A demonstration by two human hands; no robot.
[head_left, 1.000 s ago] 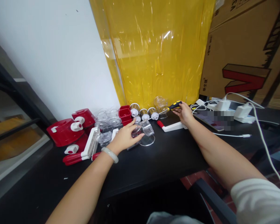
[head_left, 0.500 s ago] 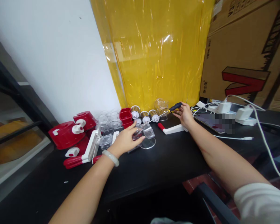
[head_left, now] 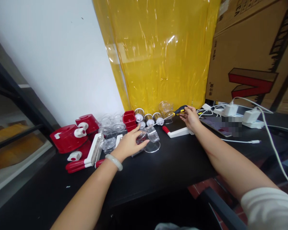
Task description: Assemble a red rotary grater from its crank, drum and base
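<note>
Left hand (head_left: 129,145): my fingers are curled part-way round the clear cup (head_left: 152,134), thumb on its near side. It is a loose wrap, not a hard clench.
Right hand (head_left: 190,117): my fingers are closed on the black-and-yellow grip of the screwdriver (head_left: 180,110). Its thin shaft points left toward the metal drums (head_left: 148,118).
Clear cup, place: on the black worktop (head_left: 172,166), in front of the yellow sheet (head_left: 158,54), below its left half. It lies tilted over a round clear base.
Screwdriver, place: just in front of the yellow sheet's lower edge, toward its right corner, lifted off the worktop.
Clear cup, handling: I judge it light, stiff and smooth. It is probably slippery and could crack under a squeeze. It is best held round the barrel with spread fingers, not by the thin rim.
Screwdriver, handling: I judge it light and rigid, and the grip looks to give a sure hold. The tip should be kept off the clear plastic.
Surroundings: a white crank (head_left: 179,131) with a red end lies by my right wrist, in front of the yellow sheet. The red housings (head_left: 67,137) stand well left of the sheet.
</note>
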